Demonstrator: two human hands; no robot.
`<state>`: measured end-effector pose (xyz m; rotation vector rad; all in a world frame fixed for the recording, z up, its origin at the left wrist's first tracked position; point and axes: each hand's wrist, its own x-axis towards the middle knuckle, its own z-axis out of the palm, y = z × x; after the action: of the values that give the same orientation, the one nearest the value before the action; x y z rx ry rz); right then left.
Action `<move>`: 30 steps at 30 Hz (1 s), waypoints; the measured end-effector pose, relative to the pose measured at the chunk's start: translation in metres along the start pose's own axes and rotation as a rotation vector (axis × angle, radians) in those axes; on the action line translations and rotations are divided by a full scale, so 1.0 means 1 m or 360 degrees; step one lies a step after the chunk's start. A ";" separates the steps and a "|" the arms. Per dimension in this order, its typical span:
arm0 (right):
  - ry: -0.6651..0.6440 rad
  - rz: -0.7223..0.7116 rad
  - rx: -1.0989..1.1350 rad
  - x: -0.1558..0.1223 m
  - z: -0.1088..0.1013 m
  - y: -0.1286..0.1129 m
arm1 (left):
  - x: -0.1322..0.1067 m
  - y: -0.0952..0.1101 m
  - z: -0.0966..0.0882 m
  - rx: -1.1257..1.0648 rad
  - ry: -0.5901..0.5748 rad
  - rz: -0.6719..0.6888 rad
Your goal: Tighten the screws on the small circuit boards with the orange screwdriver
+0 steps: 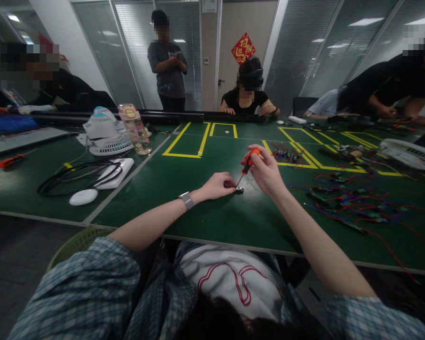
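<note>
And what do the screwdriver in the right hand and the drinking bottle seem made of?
Screwdriver: the smooth orange-and-black handle looks like moulded plastic, perhaps part rubber; the thin, straight grey shaft suggests metal.
Drinking bottle: the see-through, shiny body is probably clear plastic, though glass is possible; the opaque pink-and-yellow top looks like plastic.

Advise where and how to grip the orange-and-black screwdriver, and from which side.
Probably best by its thick handle, from above and the person's right, where the right hand holds it. The screwdriver tilts: handle up to the right, thin shaft running down-left to the small shiny part, where the left hand crowds access.
</note>
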<state>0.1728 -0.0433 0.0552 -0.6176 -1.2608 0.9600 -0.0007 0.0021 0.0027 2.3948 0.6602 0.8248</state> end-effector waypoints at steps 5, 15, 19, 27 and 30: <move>0.0022 0.0034 0.0075 -0.002 0.002 0.001 | 0.000 -0.001 0.001 0.0024 0.0045 -0.0002; 0.0030 -0.0112 -0.0047 0.000 -0.001 0.001 | 0.000 0.002 -0.001 0.0059 0.0042 0.0013; 0.0019 -0.0125 -0.0040 0.001 0.000 -0.001 | 0.000 0.002 -0.001 0.0048 0.0055 0.0018; 0.0202 -0.0225 -0.0151 0.003 -0.005 0.001 | -0.001 0.001 0.002 -0.0032 0.0157 -0.0014; 0.0249 -0.0365 -0.0382 0.001 -0.005 0.001 | -0.001 0.000 0.002 -0.0034 0.0176 -0.0016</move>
<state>0.1771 -0.0413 0.0539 -0.7030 -1.2844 0.5641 0.0002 0.0008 0.0013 2.3381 0.7021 0.9607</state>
